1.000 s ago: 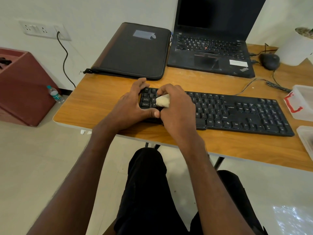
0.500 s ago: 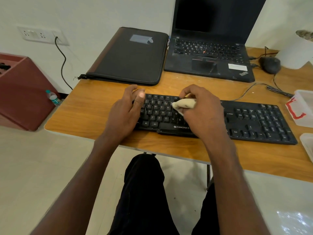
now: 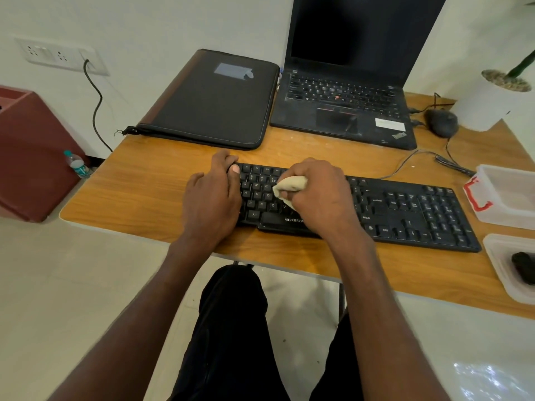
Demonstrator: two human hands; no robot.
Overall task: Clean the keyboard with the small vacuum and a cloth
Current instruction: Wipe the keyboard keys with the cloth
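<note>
While the right hand [image 3: 320, 195] was over the keyboard's far-left keys a second ago and then nearer the middle, it now sits on the letter block left of centre, a little back toward the left end from half a second ago. Left hand [image 3: 212, 198] has hardly shifted: it lies at the left end of the keyboard [image 3: 405, 211], fingers curled over the far left corner, thumb [image 3: 234, 180] flat on the top-left keys, nail up. It steadies the board and holds nothing else.

Right hand is closed in a fist round a bunched cream cloth [image 3: 289, 186]. A wad of cloth pokes out of the fist toward the left hand, between thumb and curled fingers [image 3: 289, 195], and a lower fold touches the keys near the D and C rows. How the cloth lies inside the fist cannot be seen.

Keyboard lies flat on the wooden table [image 3: 144, 198], long edge parallel to the near table edge, brand label partly under the right wrist.

Beyond the keyboard: black zip folder [image 3: 214, 102] to the far left, open laptop [image 3: 344, 102] with dark screen straight behind. Black mouse [image 3: 441, 123] beyond the keyboard's right end. Clear plastic tub [image 3: 506, 195] with red latch just off the right end; a second tub [image 3: 500, 270] nearer, with a dark object inside, not identifiable.
</note>
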